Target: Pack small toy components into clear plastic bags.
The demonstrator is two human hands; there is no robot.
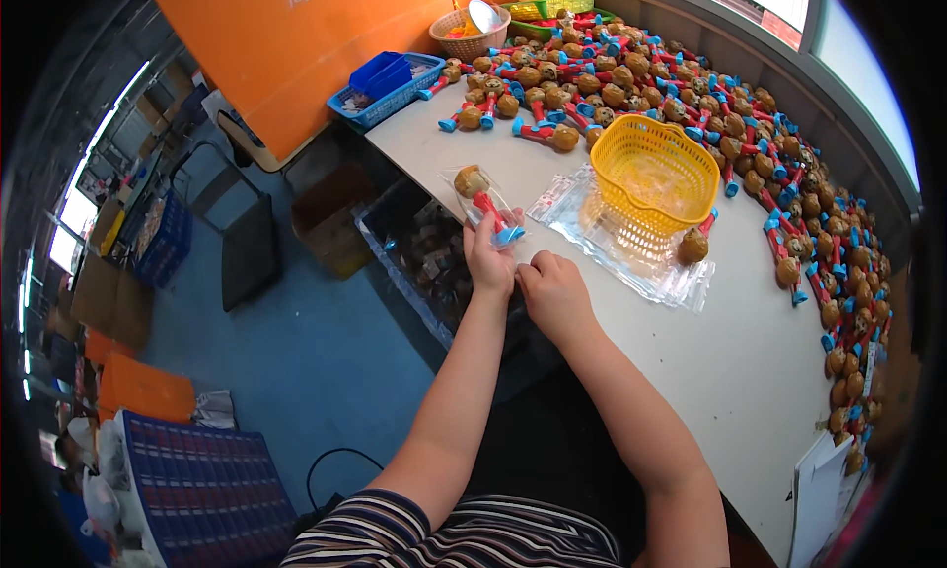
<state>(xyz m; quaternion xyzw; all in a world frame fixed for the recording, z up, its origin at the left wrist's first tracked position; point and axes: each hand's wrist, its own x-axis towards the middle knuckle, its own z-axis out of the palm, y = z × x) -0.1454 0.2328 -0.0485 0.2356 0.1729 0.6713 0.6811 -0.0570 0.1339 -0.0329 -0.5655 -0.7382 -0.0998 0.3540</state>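
Observation:
My left hand (488, 262) holds a small toy figure (485, 201) with a round brown head, red body and blue feet. The figure lies inside a clear plastic bag, above the near-left edge of the table. Close beside it, my right hand (554, 294) is closed, its fingertips pressed together near the left hand's heel; whatever they pinch is hidden. To the right, a yellow openwork basket (641, 210) stands on a stack of clear plastic bags (651, 280). Another toy figure (693, 246) rests at the basket's near-right side.
Many similar figures (725, 124) are heaped along the table's back and right edges. A light-blue basket (380, 109) with a dark-blue tray (380, 75) sits at the far left corner. Below the left edge stands a lined crate (419, 262); a chair (247, 248) is further left.

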